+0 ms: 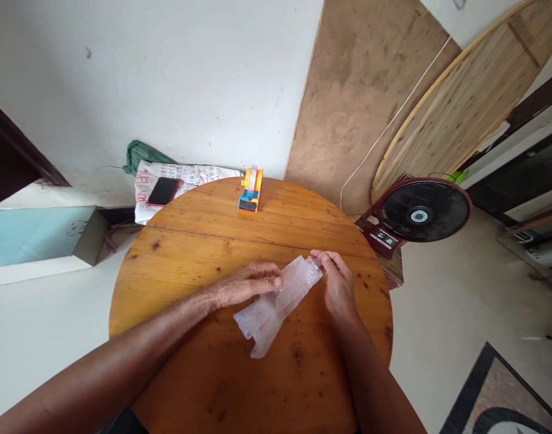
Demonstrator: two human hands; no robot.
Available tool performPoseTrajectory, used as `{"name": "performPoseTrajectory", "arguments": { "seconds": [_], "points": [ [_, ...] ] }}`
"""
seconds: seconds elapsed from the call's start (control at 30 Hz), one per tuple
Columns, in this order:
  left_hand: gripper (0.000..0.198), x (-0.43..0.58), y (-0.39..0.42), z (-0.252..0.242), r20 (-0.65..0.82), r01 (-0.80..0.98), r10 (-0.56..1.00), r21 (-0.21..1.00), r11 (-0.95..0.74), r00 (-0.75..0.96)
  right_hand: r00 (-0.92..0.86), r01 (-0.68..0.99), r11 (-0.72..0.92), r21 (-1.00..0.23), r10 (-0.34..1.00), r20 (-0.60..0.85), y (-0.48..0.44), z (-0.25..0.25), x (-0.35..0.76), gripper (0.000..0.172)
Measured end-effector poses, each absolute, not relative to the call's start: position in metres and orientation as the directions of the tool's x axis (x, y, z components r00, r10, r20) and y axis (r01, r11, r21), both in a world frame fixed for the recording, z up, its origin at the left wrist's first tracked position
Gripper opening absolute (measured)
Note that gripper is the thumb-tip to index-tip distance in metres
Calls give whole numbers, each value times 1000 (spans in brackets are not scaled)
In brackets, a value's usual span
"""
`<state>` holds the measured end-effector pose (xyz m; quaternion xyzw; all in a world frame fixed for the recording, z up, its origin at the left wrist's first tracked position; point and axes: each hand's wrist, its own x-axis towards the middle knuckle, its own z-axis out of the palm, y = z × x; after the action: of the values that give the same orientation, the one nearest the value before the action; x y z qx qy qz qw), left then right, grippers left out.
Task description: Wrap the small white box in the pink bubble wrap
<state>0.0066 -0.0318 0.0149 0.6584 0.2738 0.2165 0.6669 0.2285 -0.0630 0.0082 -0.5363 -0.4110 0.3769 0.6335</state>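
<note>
A strip of clear bubble wrap (298,283) is held above the round wooden table (185,259), slanting from upper right to lower left. My left hand (251,283) grips its left edge near the middle, thumb on top and fingers behind. At the upper right corner my right hand (337,277) pinches the bubble wrap between thumb and fingers. Its lower end hangs loose with a ragged edge. Toward the table's far edge stands an orange and blue tape dispenser (250,191) with a roll of clear tape, apart from both hands.
A dark phone (163,191) lies on a white printed sack (144,172) beyond the table's left rear edge. To the right is a fan-like round black device (425,211). A large round wooden board (457,102) leans at the wall, near a white cable (396,117).
</note>
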Motion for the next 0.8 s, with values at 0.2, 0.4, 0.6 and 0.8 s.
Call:
{"name": "performPoseTrajectory", "arguments": {
  "seconds": [0.2,0.4,0.6,0.8],
  "points": [
    [29,8,-31,8,-124,94,638,992,82,760,371,27,126,-992,920,127,-59,4,230,21],
    [46,16,-30,-5,-210,-150,788,922,356,579,378,346,209,-915,861,340,-70,15,228,14],
    [56,22,-27,-7,-57,-161,890,976,144,452,49,396,154,-905,981,188,-82,20,209,16],
    [47,24,-38,-5,272,117,869,931,-347,413,-86,362,144,-921,989,120,-84,17,200,41]
  ]
}}
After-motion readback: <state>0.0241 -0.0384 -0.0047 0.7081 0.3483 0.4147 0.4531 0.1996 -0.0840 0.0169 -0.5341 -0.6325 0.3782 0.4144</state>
